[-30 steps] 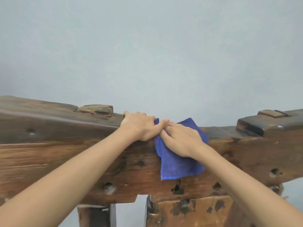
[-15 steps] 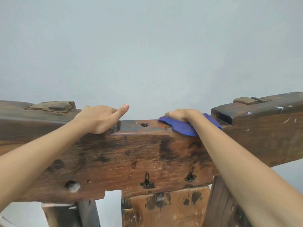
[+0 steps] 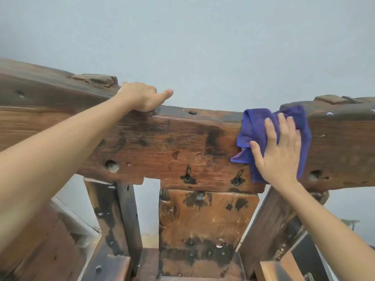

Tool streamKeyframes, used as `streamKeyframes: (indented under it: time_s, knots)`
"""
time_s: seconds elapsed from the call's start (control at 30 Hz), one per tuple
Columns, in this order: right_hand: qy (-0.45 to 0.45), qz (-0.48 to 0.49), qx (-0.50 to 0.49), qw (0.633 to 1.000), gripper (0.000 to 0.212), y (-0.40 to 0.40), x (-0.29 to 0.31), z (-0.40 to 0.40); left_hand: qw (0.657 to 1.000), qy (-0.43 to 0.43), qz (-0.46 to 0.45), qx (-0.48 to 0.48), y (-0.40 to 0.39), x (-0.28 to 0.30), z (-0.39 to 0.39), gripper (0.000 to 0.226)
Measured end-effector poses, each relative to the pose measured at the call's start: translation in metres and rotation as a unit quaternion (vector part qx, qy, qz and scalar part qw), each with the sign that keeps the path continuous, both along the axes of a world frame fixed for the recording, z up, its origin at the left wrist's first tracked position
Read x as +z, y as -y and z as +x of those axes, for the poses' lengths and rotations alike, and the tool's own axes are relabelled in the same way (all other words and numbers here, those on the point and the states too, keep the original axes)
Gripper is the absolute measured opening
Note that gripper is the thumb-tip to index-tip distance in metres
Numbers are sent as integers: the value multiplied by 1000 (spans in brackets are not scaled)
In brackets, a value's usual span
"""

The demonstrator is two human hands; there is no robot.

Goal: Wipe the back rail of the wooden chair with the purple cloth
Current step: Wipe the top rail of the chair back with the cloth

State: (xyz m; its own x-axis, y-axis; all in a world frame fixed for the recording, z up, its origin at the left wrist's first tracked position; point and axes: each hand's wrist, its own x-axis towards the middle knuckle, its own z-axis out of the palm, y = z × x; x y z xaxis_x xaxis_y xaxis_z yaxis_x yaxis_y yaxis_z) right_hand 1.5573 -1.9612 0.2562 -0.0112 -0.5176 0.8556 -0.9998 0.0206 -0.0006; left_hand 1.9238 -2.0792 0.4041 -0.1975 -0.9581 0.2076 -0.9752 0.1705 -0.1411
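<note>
The wooden chair's back rail (image 3: 182, 145) is a thick, dark-stained beam running across the middle of the view. The purple cloth (image 3: 255, 126) hangs over the rail's top edge and down its front face, right of centre. My right hand (image 3: 278, 153) lies flat on the cloth with fingers spread, pressing it against the front face. My left hand (image 3: 142, 96) grips the rail's top edge at the left, fingers curled over the back and thumb pointing right.
A central back splat (image 3: 205, 218) and two side posts (image 3: 119, 216) drop from the rail to the seat (image 3: 182, 264) below. A plain grey wall (image 3: 203, 47) stands close behind the chair. A dark object (image 3: 308, 256) sits at the lower right.
My right hand has come off the rail's top and now presses the cloth flat on the front face, farther right. The view has tilted down, showing the splat and seat.
</note>
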Motion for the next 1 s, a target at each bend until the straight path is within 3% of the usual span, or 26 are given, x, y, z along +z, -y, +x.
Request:
streamKeyframes:
  time_s: [0.07, 0.17, 0.27, 0.33, 0.4, 0.47, 0.57, 0.7, 0.77, 0.9, 1.0]
  knots:
    - [99, -53, -32, 993, 58, 9, -39, 18, 1000, -6, -8, -6, 0, 0, -3, 84]
    - [278, -93, -48, 955, 46, 26, -67, 89, 1000, -10, -22, -10, 1, 0, -5, 80]
    - [345, -79, -9, 935, 40, 35, -83, 178, 1000, -6, -23, -20, 2, -1, -8, 78]
    - [256, -58, 47, 964, 35, 37, -98, 235, 1000, -6, -22, -19, 3, -1, -10, 83]
    - [96, -20, 147, 984, 40, 36, -110, 289, 1000, -9, -21, -21, 2, 1, -9, 87]
    - [-3, 50, 254, 966, 59, 33, -108, 333, 999, -18, -20, -29, 1, 1, -7, 80]
    - [-50, 127, 319, 938, 74, 34, -80, 358, 999, -37, -8, -37, 1, 2, -3, 74]
    - [-197, 66, 331, 920, 60, 46, -38, 291, 999, -36, 14, -27, 3, 3, -1, 84]
    - [-219, 13, 317, 923, 51, 49, -21, 232, 999, -32, 20, -22, 4, 3, 0, 83]
    - [-193, -79, 205, 956, 59, 45, -3, 94, 999, -31, 13, -24, 3, 2, 0, 79]
    - [-73, -115, 82, 987, 60, 32, -13, -1, 999, -27, -6, -29, 2, -1, -2, 76]
